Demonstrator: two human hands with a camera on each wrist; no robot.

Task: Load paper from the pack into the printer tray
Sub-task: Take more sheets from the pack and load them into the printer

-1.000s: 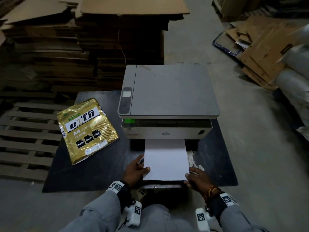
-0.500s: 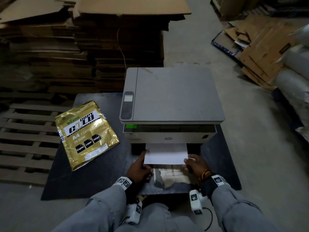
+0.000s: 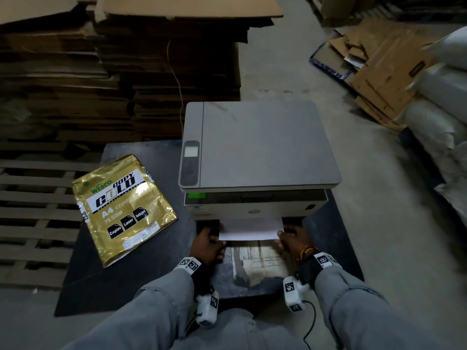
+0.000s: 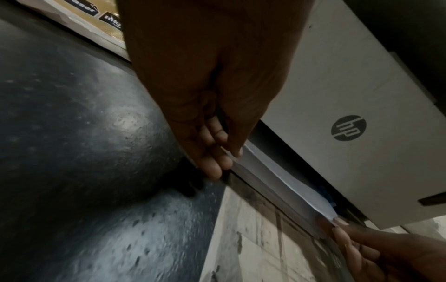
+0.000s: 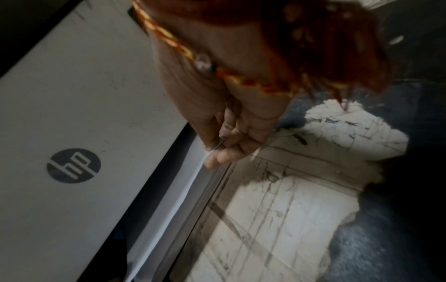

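We pinch the paper (image 3: 251, 229) at its two near corners. The left hand (image 3: 207, 245) has its thumb on top and fingers beneath, and the right hand (image 3: 293, 239) grips the other corner the same way. The sheets lie flat, and their long axis seems to run straight away from us into the tray opening (image 5: 154, 190) under the printer (image 3: 257, 147). Only a short strip shows between our hands. The way in lies dead ahead of both grips, with neither hand nearer. The pack (image 3: 123, 208) lies to the left on the mat (image 3: 113, 279), apart from the printer.
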